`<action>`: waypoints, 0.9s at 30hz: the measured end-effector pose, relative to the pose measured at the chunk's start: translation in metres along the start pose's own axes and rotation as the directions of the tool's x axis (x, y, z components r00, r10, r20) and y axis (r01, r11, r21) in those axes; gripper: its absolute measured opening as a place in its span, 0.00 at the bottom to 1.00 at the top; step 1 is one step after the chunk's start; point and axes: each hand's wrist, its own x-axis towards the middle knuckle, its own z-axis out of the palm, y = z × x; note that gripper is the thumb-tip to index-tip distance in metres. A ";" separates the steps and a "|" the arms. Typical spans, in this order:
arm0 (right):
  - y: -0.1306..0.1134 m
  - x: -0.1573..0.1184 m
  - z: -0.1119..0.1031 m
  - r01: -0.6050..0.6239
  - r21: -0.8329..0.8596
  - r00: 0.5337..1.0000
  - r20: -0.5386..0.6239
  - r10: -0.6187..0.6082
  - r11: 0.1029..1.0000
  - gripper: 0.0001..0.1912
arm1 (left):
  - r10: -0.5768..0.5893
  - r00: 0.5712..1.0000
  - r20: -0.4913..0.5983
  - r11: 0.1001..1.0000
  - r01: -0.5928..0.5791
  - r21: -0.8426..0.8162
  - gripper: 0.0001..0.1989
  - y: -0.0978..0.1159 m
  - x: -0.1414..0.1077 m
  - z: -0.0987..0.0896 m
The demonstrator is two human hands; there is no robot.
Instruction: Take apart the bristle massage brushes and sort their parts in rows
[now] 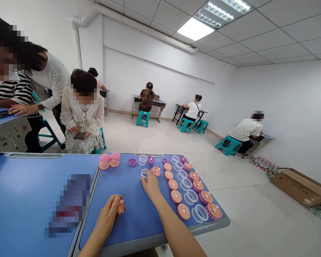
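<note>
My left hand [111, 212] is closed around a peach plastic piece [121, 207], mostly hidden by the fingers. Farther forward, my right hand [151, 185] has its fingers bent down on a clear plastic ring [143, 172]. Just beyond those fingertips lies a peach bristled brush head [156, 171] with a white stem. Rows of parts run along the table's right side: round peach caps [176, 196], clear rings [190, 196] and peach bristled heads [206, 197]. Near the far edge are a purple disc [132, 162] and a purple bristled head [151, 160].
Two pink bristled brushes [110, 160] stand at the far left of my blue table [139, 228]. Another blue table [29, 200] adjoins on the left, with a blurred item on it. People sit or stand beyond. A cardboard box [299, 187] lies on the floor at right.
</note>
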 end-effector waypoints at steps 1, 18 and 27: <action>0.000 0.002 0.002 -0.001 0.007 1.000 -0.009 0.001 1.000 0.20 | -0.003 1.000 -0.006 1.000 0.003 -0.003 0.20 0.000 0.000 0.001; -0.018 -0.026 -0.006 0.029 0.493 0.997 0.044 -0.058 0.870 0.19 | -0.015 0.999 0.041 0.999 0.017 -0.046 0.25 -0.008 0.005 0.002; -0.052 -0.071 -0.017 -0.556 0.745 0.718 0.654 -0.238 0.369 0.20 | 0.155 0.988 -0.002 0.961 -0.152 -0.233 0.28 -0.003 -0.001 -0.003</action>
